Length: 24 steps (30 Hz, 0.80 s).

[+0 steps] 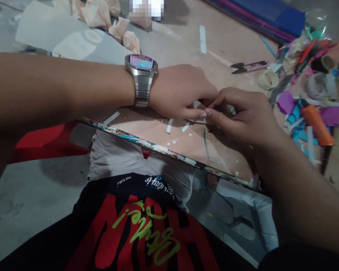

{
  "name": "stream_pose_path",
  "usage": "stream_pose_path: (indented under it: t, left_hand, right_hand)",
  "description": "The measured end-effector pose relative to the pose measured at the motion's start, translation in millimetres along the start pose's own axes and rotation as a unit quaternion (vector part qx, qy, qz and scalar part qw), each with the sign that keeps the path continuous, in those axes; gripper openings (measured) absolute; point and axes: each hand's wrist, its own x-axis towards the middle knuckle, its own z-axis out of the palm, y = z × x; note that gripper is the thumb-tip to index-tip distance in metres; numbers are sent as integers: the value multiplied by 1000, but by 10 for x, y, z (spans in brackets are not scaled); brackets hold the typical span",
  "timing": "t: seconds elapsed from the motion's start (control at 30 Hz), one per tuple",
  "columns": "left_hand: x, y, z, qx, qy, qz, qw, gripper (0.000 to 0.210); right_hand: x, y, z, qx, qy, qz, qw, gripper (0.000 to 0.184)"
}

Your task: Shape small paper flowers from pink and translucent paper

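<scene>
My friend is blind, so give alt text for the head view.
A person's left hand, wearing a wristwatch, and right hand meet over a table strewn with white strips. Snips and colourful scraps lie at the picture's right.

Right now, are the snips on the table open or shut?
Open: the snips lie with their two dark blades apart, a gap showing between the tips.

Matt paper strips [170, 126], metal watch [142, 88]
</scene>
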Motion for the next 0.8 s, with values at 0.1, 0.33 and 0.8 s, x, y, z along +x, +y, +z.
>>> stream_pose_path:
  t: [0.1,0.33,0.8]
  left_hand:
    - [0,6,-10,6,-3,5,1000,34]
    - [1,12,-20,12,-7,5,1000,36]
    - [-19,6,0,15,21,20,999,38]
  right_hand:
    - [2,-4,-2,-3,0,-2,1000,25]
    - [4,-18,-9,-5,-4,-2,1000,25]
    - [-5,58,31,-27,21,-39,999,15]
